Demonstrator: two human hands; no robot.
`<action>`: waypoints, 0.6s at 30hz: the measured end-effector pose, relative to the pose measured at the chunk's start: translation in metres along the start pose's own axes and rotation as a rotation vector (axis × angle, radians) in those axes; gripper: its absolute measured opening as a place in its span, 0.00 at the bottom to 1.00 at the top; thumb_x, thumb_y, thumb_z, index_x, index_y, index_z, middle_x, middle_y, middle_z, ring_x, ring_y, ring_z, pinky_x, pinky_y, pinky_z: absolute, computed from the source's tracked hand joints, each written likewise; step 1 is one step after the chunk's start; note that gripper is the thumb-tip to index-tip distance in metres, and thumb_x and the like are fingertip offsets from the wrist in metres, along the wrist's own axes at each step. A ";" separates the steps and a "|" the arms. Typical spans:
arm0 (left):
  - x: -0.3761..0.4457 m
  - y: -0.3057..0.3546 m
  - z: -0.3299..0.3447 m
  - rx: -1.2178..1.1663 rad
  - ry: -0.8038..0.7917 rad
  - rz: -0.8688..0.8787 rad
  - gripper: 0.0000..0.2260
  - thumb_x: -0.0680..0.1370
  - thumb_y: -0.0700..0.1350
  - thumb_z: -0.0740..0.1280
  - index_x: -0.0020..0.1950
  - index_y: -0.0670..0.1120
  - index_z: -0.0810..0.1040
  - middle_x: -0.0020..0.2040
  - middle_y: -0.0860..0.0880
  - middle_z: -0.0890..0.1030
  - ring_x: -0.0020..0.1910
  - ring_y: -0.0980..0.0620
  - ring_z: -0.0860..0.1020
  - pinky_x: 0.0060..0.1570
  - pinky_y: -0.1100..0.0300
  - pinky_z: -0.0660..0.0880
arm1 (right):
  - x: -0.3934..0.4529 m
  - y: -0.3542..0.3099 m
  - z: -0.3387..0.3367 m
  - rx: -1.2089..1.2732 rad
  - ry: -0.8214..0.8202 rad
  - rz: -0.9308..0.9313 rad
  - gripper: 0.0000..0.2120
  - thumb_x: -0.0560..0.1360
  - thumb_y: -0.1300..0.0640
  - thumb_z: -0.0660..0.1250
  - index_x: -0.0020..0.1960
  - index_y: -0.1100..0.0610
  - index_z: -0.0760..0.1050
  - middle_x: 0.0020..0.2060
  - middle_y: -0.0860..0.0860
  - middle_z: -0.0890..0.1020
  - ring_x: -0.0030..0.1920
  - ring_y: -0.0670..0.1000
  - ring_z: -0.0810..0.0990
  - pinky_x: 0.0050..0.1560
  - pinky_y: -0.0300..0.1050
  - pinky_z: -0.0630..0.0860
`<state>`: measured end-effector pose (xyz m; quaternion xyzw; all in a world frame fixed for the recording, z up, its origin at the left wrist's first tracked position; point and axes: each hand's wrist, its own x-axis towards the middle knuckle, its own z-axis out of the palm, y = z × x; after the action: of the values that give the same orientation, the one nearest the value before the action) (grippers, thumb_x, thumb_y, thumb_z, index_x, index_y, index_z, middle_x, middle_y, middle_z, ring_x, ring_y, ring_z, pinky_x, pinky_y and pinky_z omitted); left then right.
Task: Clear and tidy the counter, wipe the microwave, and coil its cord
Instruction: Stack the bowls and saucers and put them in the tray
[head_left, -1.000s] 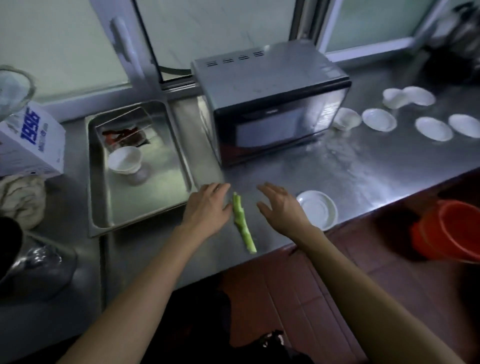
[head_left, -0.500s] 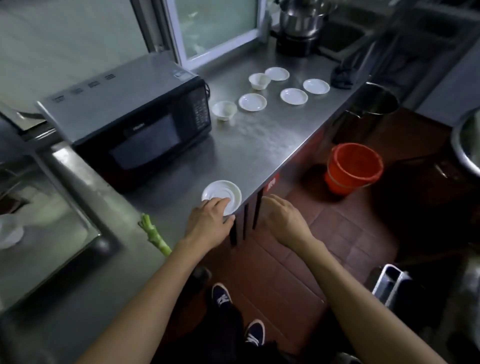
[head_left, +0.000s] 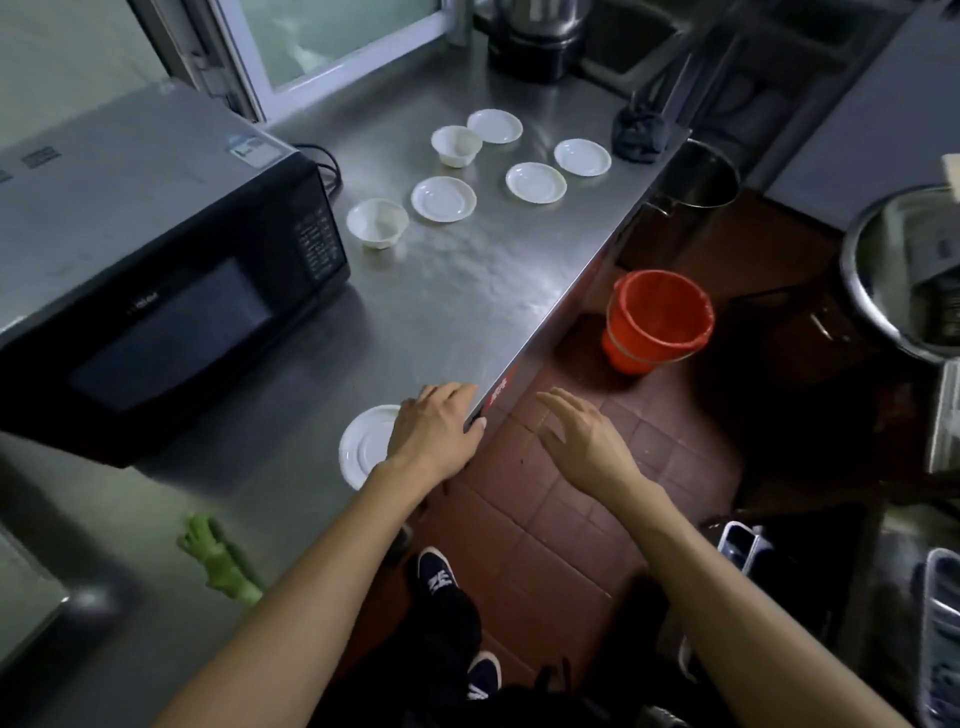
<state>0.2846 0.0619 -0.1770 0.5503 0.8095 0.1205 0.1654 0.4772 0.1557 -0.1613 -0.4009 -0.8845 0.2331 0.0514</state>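
Task looks barely started. Your left hand lies flat, fingers straight, over the small white ceramic saucer at the near front edge of the brushed stainless tabletop. Your right hand hovers spread over the floor, holding nothing. Four more glossy saucers and two fluted white cups sit uncollected toward the far end. The limp green vegetable stalk is still out. The black-fronted, grey-topped microwave looks unwiped; its black cord trails loose behind.

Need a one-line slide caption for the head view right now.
Left hand rests on a saucer at the counter edge; right hand hovers open over the floor beside the microwave.
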 end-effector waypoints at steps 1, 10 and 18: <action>0.012 -0.001 -0.003 0.010 -0.005 0.006 0.21 0.79 0.54 0.63 0.70 0.49 0.72 0.67 0.48 0.76 0.65 0.43 0.73 0.62 0.48 0.71 | 0.011 0.000 -0.004 -0.001 -0.001 0.007 0.20 0.75 0.60 0.68 0.67 0.58 0.75 0.62 0.57 0.78 0.64 0.61 0.76 0.59 0.59 0.76; 0.104 0.016 -0.017 0.035 -0.035 0.108 0.23 0.80 0.56 0.61 0.73 0.49 0.70 0.70 0.50 0.74 0.67 0.46 0.72 0.64 0.49 0.71 | 0.072 0.025 -0.038 0.029 0.088 0.093 0.22 0.77 0.59 0.68 0.71 0.58 0.72 0.67 0.57 0.76 0.67 0.59 0.73 0.64 0.55 0.72; 0.175 0.058 -0.004 0.058 -0.070 0.142 0.22 0.80 0.55 0.62 0.73 0.49 0.70 0.70 0.50 0.74 0.67 0.46 0.71 0.65 0.51 0.69 | 0.115 0.078 -0.067 0.049 0.085 0.159 0.23 0.77 0.58 0.66 0.72 0.57 0.71 0.66 0.56 0.76 0.68 0.57 0.71 0.63 0.56 0.72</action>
<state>0.2726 0.2460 -0.1757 0.6146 0.7654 0.0891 0.1689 0.4715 0.3091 -0.1486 -0.4778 -0.8411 0.2405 0.0801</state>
